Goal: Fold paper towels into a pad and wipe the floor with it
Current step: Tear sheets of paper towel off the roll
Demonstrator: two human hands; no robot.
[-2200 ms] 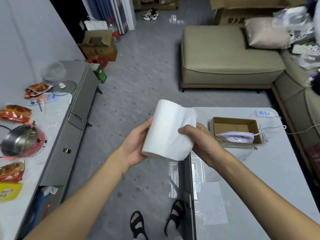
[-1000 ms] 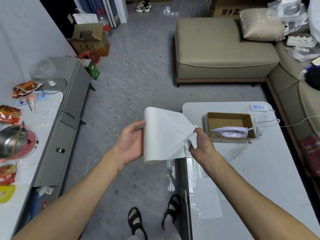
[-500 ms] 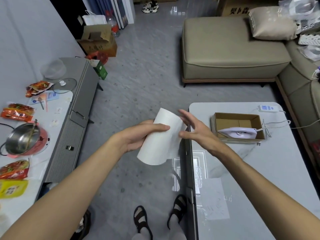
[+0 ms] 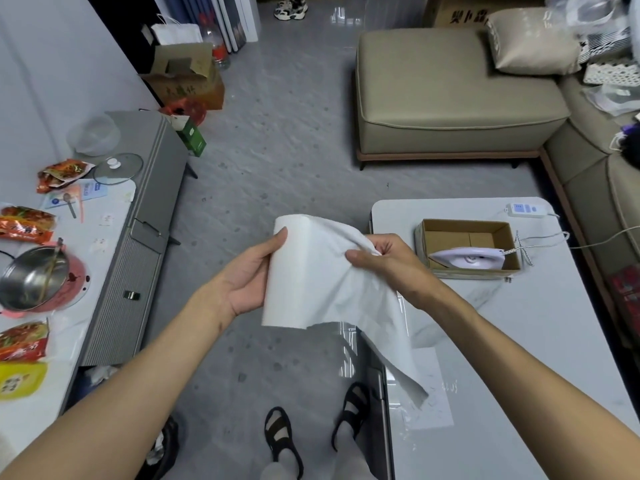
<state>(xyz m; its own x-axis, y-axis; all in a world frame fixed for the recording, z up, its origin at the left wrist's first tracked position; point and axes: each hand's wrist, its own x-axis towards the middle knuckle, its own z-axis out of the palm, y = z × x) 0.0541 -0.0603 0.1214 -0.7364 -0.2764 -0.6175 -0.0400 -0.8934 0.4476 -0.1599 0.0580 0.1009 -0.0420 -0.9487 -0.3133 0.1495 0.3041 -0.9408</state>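
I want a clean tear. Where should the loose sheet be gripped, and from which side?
Probably grip the loose sheet at its top edge, from the right, where the right hand pinches it. The left hand holds the paper towel roll upright; lower, the sheet hangs slack.

The grey glossy floor point(image 4: 277, 161) carries a beige upholstered sofa point(image 4: 450, 98), a brown cardboard carton point(image 4: 187, 84) by the wall, a small green box point(image 4: 194, 140), a pair of sneakers point(image 4: 291, 8) at the far end, and two feet in black sandals point(image 4: 280, 434). On the white glossy table point(image 4: 536, 341) at the right lie an open brown cardboard box point(image 4: 464, 233), a white power strip point(image 4: 523, 209) with its cord, and a flat white paper sheet point(image 4: 436, 407). The long white table point(image 4: 107, 216) at the left bears a steel pot point(image 4: 31, 282) on a pink base, red snack packets point(image 4: 24, 223) and a round glass lid point(image 4: 117, 168).
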